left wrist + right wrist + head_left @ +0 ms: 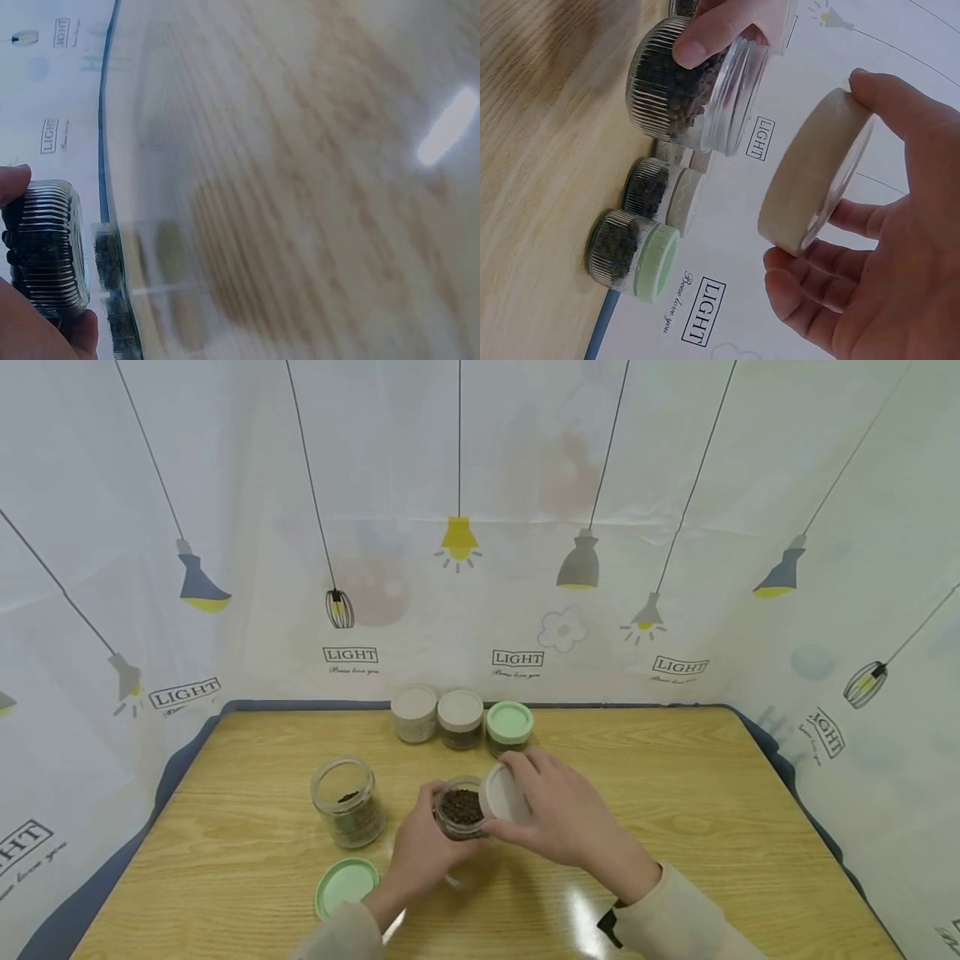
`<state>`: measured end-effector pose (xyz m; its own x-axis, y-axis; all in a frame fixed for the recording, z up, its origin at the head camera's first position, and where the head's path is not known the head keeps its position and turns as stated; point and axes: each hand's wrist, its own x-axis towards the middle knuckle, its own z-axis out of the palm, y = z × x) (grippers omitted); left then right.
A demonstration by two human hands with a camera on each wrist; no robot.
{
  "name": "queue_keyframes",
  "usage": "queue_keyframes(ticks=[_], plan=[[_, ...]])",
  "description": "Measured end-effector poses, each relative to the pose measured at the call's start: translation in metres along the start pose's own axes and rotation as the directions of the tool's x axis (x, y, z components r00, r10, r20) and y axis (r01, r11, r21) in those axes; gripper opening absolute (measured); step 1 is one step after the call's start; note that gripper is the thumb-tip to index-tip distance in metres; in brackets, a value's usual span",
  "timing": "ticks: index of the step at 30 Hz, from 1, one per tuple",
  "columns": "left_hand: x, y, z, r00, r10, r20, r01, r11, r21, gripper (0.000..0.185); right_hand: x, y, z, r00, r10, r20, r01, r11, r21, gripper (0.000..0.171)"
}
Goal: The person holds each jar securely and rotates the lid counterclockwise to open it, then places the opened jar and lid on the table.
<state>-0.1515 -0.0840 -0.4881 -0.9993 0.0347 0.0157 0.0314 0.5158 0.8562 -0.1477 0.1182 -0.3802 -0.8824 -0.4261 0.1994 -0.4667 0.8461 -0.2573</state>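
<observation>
Just off the jar: a beige lid (504, 793) lifted clear of a small glass jar (459, 810) of dark grains.
The left hand (420, 852) wraps its fingers round the jar, holding it at the desk's (675, 810) middle, while the right hand (558, 814) pinches the lid by its rim, tilted, just right of the mouth. A second open jar (348, 802) and a green lid (345, 887) lie to the left, three capped jars (461, 720) along the far edge; open room lies to the right.
</observation>
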Motion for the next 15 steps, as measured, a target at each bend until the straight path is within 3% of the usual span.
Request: queue_keyframes(ticks=[8, 15], plan=[[0.002, -0.001, -0.008, 1.0, 0.009, -0.028, -0.01, 1.0, -0.014, 0.098, -0.006, 0.005, 0.002, 0.999, 0.001, 0.049, -0.003, 0.999, 0.04, 0.074], [0.004, -0.001, -0.013, 0.999, 0.009, -0.043, -0.009, 1.0, -0.001, 0.095, -0.008, 0.007, 0.007, 0.987, 0.018, 0.16, -0.039, 0.991, 0.131, 0.076]])
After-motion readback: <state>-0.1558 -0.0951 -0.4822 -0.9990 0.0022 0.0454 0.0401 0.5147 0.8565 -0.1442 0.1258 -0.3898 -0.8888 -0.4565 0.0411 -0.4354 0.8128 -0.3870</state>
